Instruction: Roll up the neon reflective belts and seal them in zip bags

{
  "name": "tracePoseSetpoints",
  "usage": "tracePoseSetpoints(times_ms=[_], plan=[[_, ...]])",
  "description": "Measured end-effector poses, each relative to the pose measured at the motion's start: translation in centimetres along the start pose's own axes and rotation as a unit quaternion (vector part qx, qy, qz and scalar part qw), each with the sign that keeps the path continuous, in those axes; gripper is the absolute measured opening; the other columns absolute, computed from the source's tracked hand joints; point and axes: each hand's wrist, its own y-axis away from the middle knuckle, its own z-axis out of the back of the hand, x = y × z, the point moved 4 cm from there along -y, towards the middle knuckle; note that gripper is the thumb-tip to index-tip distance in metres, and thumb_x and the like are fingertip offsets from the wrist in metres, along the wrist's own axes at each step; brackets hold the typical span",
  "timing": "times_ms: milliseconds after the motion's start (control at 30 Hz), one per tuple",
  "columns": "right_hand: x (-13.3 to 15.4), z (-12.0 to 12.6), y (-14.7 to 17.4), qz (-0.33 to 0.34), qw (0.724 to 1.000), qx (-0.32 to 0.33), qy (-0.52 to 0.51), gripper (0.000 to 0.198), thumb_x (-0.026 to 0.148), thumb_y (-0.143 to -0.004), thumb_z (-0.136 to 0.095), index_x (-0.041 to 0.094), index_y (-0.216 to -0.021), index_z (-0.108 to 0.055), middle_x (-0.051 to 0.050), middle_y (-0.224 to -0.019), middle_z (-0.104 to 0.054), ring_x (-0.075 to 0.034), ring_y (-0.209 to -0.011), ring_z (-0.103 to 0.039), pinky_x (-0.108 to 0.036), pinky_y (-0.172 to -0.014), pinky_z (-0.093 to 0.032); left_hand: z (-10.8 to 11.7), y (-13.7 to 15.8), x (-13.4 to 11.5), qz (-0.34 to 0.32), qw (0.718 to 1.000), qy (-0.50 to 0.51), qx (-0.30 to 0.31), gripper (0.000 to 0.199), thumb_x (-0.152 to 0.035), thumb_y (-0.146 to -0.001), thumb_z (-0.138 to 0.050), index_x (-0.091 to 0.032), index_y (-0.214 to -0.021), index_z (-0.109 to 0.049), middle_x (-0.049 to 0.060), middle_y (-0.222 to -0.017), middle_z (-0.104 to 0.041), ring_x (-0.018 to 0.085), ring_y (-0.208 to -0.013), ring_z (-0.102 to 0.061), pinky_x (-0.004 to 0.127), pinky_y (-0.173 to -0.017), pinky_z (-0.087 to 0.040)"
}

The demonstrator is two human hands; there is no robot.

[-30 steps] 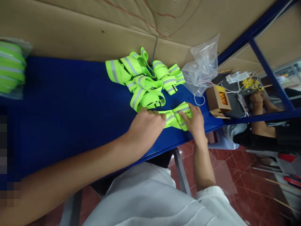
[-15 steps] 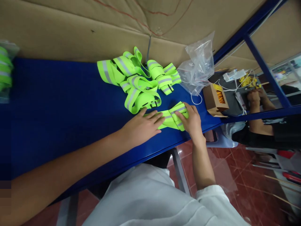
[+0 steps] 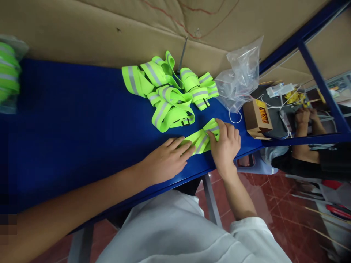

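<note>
A folded neon-yellow reflective strap (image 3: 200, 141) with a grey stripe lies near the front edge of the blue table. My left hand (image 3: 167, 160) rests flat on its left end, fingers stretched out. At the other end my right hand (image 3: 225, 144) is closed around the strap's folded part, thumb on the near side; its fingers hide some of the folds. Just behind lies a looped heap of similar reflective straps (image 3: 171, 109). Another bundled strap (image 3: 196, 89) sits at the heap's right.
A clear plastic bag (image 3: 241, 78) stands against the cardboard wall. Beside it is a small open cardboard box (image 3: 257, 118). At far left is a bagged yellow bundle (image 3: 8, 73). Beyond the blue frame (image 3: 318, 73), another person's hands (image 3: 304, 115) are by yellow items.
My right hand has wrapped further over the folded end of the strap, and the strap's stripe now lies at a different slant. My left hand stays flat on its left end. The view has shifted slightly.
</note>
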Motion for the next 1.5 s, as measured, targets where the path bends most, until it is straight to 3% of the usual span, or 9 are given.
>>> tracePoseSetpoints(times_ms=[233,400,633,800,900,967,1133,1300,1500], plan=[[1.2,0.3,1.2,0.069,0.997,-0.009,0.037,0.047,0.05,-0.106,-0.047,0.029,-0.145,-0.063,-0.015,-0.13,-0.069,-0.035,-0.106,-0.061,-0.051,-0.095,-0.045,1.3,1.2,0.0,-0.043,0.994,0.086,0.052,0.083,-0.031,-0.086,-0.081,-0.018,-0.158,-0.042,0.014,-0.147,-0.059,0.033,-0.136,-0.055,0.044,-0.115,-0.043],[3.0,0.6,3.4,0.16,0.984,0.078,-0.025,0.041,0.033,-0.109,-0.043,0.028,-0.145,-0.061,-0.012,-0.13,-0.07,-0.029,-0.108,-0.066,-0.045,-0.091,-0.046,1.2,1.5,-0.2,-0.056,0.991,0.099,0.073,0.075,-0.015,-0.091,-0.069,-0.02,-0.159,-0.041,0.012,-0.147,-0.06,0.029,-0.132,-0.058,0.041,-0.112,-0.046],[2.4,2.2,4.5,0.17,0.955,0.192,-0.146,0.062,0.002,-0.091,-0.036,0.023,-0.149,-0.046,-0.011,-0.148,-0.062,-0.028,-0.135,-0.058,-0.048,-0.11,-0.044,0.6,1.1,-0.3,-0.067,0.995,0.054,0.053,0.064,-0.005,-0.096,-0.052,-0.022,-0.158,-0.044,0.01,-0.138,-0.064,0.028,-0.123,-0.062,0.04,-0.101,-0.049],[1.2,3.0,4.2,0.18,0.94,0.222,-0.184,0.059,0.002,-0.084,-0.041,0.022,-0.14,-0.047,-0.014,-0.151,-0.059,-0.03,-0.14,-0.056,-0.055,-0.113,-0.046,0.9,-0.1,-0.2,-0.073,0.997,-0.004,-0.009,0.06,-0.019,-0.101,-0.058,-0.024,-0.158,-0.042,0.01,-0.131,-0.066,0.027,-0.111,-0.063,0.039,-0.092,-0.048],[0.6,3.0,3.4,0.145,0.931,0.237,-0.238,0.056,0.005,-0.09,-0.039,0.025,-0.142,-0.045,-0.012,-0.148,-0.061,-0.027,-0.136,-0.06,-0.052,-0.112,-0.051,0.5,-1.4,0.0,-0.096,0.994,-0.011,-0.053,0.062,-0.015,-0.097,-0.062,-0.023,-0.156,-0.043,0.009,-0.128,-0.066,0.024,-0.106,-0.064,0.035,-0.089,-0.046],[0.2,3.0,2.6,0.115,0.917,0.248,-0.29,0.05,0.008,-0.096,-0.038,0.026,-0.142,-0.046,-0.01,-0.144,-0.063,-0.024,-0.132,-0.063,-0.047,-0.109,-0.054,0.2,-2.3,0.1,-0.113,0.991,-0.008,-0.073,0.051,-0.015,-0.097,-0.064,-0.022,-0.147,-0.053,0.008,-0.124,-0.067,0.022,-0.104,-0.064,0.034,-0.087,-0.044],[-0.6,2.8,1.1,0.07,0.882,0.278,-0.373,0.039,0.016,-0.102,-0.04,0.025,-0.139,-0.049,-0.008,-0.13,-0.07,-0.02,-0.117,-0.071,-0.039,-0.099,-0.058,-0.3,-5.0,0.2,-0.122,0.988,0.0,-0.094,0.021,-0.036,-0.102,-0.063,-0.022,-0.118,-0.068,0.008,-0.124,-0.065,0.025,-0.111,-0.061,0.038,-0.092,-0.039],[-1.9,2.1,0.2,0.032,0.873,0.274,-0.403,0.03,0.032,-0.107,-0.044,0.025,-0.134,-0.054,-0.005,-0.12,-0.072,-0.017,-0.093,-0.072,-0.034,-0.082,-0.06,-0.7,-7.2,0.3,-0.113,0.989,0.013,-0.095,0.021,-0.037,-0.104,-0.06,-0.019,-0.109,-0.069,0.01,-0.119,-0.065,0.026,-0.113,-0.059,0.041,-0.097,-0.04],[-2.8,0.1,-0.3,0.021,0.851,0.284,-0.442,0.046,0.037,-0.107,-0.045,0.029,-0.152,-0.046,0.001,-0.091,-0.07,-0.014,-0.066,-0.067,-0.032,-0.067,-0.059,-1.3,-8.3,1.5,-0.101,0.985,0.082,-0.116,0.027,-0.04,-0.1,-0.066,-0.017,-0.114,-0.067,0.013,-0.13,-0.06,0.028,-0.127,-0.053,0.042,-0.109,-0.043]])
